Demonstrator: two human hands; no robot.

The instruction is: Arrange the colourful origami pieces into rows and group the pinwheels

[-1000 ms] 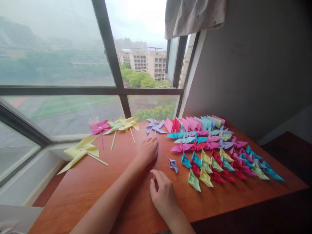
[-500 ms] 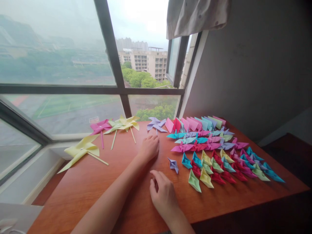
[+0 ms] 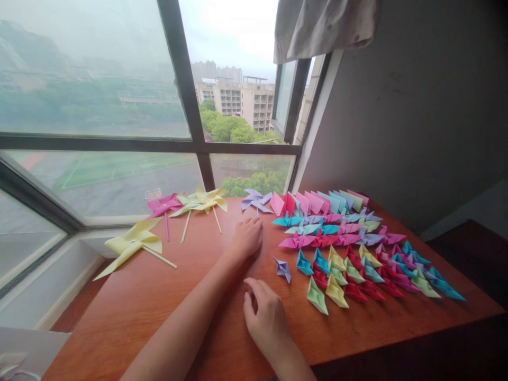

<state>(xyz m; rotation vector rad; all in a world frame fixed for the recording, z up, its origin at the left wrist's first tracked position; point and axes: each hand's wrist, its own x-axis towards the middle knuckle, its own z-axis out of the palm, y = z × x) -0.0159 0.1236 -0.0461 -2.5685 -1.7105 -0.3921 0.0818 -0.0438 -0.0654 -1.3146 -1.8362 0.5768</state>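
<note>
My left hand [image 3: 247, 237] reaches across the wooden table with its fingers curled around the lower stick of a purple paper pinwheel [image 3: 256, 199]. The grip itself is hidden under the knuckles. Closer to me, my right hand [image 3: 266, 313] rests on the tabletop, loosely curved and holding nothing, with a gap between thumb and index finger. Just beyond it, to the right, lies a single purple folded paper boat [image 3: 282, 269]. Left of my hands are a large yellow pinwheel [image 3: 133, 242], a pink pinwheel [image 3: 164, 204] and a pair of overlapping pale yellow pinwheels [image 3: 208, 201].
Rows of coloured paper boats [image 3: 337, 292] cover the table's right side. Behind them stand rows of folded paper cranes [image 3: 297, 241] and upright folded pieces [image 3: 307, 203]. A window [image 3: 238, 149] borders the far edge, with a curtain [image 3: 325, 29] above. The wooden table [image 3: 166, 307] ends at my right front.
My left hand has shifted slightly right, and the purple pinwheel has moved a little with it. The right hand stays where it was. The view has shifted slightly.
</note>
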